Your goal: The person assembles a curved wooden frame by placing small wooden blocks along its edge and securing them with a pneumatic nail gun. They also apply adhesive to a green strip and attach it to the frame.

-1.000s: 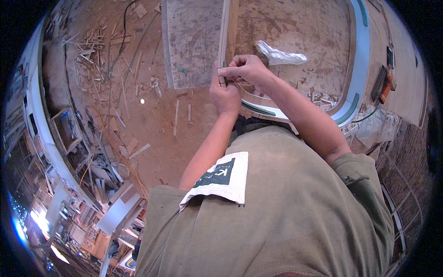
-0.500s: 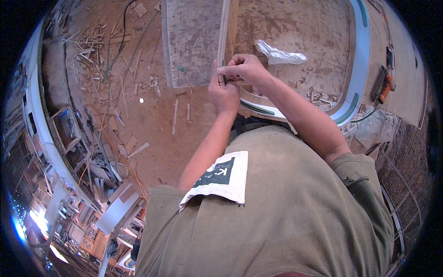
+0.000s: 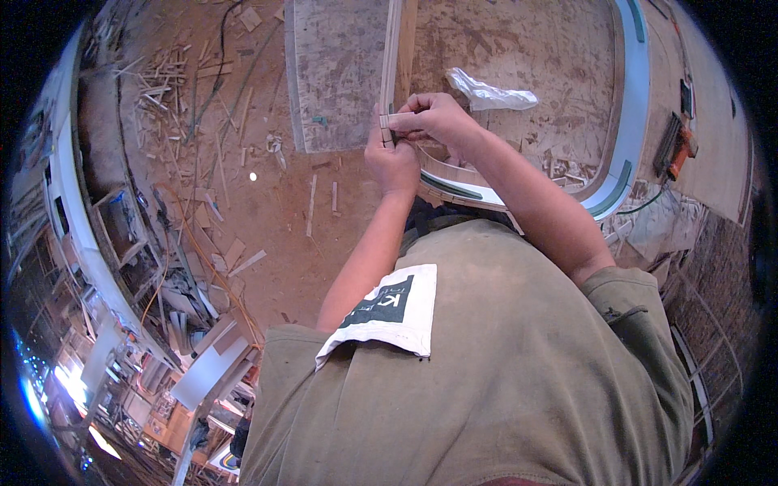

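Note:
A large rounded wooden frame (image 3: pixel 459 174) with a white face and dark green strips (image 3: pixel 454 188) stands against my waist. Its left side is a long, straight wooden edge (image 3: pixel 392 57) running away from me. At the near left corner my left hand (image 3: pixel 395 168) is closed around this edge, its thumb and fingers pointing up along the wood. Over the same spot, my right hand (image 3: pixel 442 121) is closed in a pinch, with its fingertips close to the left fingers. Whatever lies between the right fingertips is hidden.
Inside the frame, a crumpled white plastic piece (image 3: pixel 490 91) lies on a stained board. An orange-and-black power tool (image 3: pixel 679 150) rests on the panel at right. A grey board (image 3: pixel 340 81) lies left of the edge. Wood offcuts (image 3: pixel 162 85) and cables (image 3: pixel 219 73) litter the brown floor.
Both hands stay at the frame's corner, with only a slight shift of the fingers. The whole view has moved very slightly; nothing is let go.

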{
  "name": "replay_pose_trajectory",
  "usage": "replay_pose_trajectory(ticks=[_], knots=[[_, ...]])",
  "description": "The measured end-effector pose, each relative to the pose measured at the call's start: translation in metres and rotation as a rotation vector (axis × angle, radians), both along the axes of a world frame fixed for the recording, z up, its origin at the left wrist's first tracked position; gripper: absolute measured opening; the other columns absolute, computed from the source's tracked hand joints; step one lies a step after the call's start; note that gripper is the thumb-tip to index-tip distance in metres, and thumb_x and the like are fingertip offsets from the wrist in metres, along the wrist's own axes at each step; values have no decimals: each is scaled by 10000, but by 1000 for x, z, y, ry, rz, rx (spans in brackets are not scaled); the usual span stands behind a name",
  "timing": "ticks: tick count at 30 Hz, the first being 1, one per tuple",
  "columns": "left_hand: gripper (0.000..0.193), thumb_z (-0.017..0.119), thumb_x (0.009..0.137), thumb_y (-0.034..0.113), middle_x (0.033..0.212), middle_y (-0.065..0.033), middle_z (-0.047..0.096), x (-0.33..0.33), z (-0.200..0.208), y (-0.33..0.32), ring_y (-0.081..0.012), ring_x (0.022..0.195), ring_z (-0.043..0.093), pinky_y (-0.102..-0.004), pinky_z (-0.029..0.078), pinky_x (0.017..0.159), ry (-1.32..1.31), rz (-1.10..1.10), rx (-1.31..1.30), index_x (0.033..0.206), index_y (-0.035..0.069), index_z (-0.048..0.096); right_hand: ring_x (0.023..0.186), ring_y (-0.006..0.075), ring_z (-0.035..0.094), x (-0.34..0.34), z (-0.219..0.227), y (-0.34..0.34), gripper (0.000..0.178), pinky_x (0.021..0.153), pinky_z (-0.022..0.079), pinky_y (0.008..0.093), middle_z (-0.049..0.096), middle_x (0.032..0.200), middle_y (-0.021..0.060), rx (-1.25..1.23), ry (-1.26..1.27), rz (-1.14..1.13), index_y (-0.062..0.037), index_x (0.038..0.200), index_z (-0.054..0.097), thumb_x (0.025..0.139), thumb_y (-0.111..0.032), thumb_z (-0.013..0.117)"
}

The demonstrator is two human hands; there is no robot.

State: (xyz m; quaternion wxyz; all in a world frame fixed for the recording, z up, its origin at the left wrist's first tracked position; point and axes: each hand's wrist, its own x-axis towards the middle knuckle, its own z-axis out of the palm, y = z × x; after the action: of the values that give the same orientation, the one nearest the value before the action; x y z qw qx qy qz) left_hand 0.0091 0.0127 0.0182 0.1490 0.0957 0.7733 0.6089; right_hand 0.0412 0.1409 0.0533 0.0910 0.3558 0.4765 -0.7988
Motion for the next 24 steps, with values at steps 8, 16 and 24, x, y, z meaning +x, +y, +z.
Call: replay_pose_trajectory(ticks=[8, 16, 24], knots=[[177, 512, 833, -67, 814, -71, 691, 0, 5, 0, -150, 758, 631, -316, 505, 688, 4, -8, -58, 905, -20, 666, 762, 121, 643, -6, -7, 6, 281, 696, 524, 260, 700, 874, 57, 54, -127, 66, -52, 912, 673, 778, -208, 866], [385, 556, 808, -39, 976, -181, 716, -6, -6, -7, -256, 878, 683, -373, 526, 812, 62, -34, -172, 1188, -47, 614, 705, 93, 595, -1, -5, 4, 243, 663, 501, 223, 655, 800, 23, 11, -67, 45, -16, 953, 685, 835, -175, 827], [382, 607, 849, 20, 1031, -223, 726, 2, -11, -18, -309, 928, 695, -409, 519, 839, 14, -130, -367, 1221, -53, 653, 790, 167, 674, 90, 3, 161, 434, 752, 552, 299, 711, 916, 111, 886, -73, -549, 22, 1140, 701, 820, -245, 822]])
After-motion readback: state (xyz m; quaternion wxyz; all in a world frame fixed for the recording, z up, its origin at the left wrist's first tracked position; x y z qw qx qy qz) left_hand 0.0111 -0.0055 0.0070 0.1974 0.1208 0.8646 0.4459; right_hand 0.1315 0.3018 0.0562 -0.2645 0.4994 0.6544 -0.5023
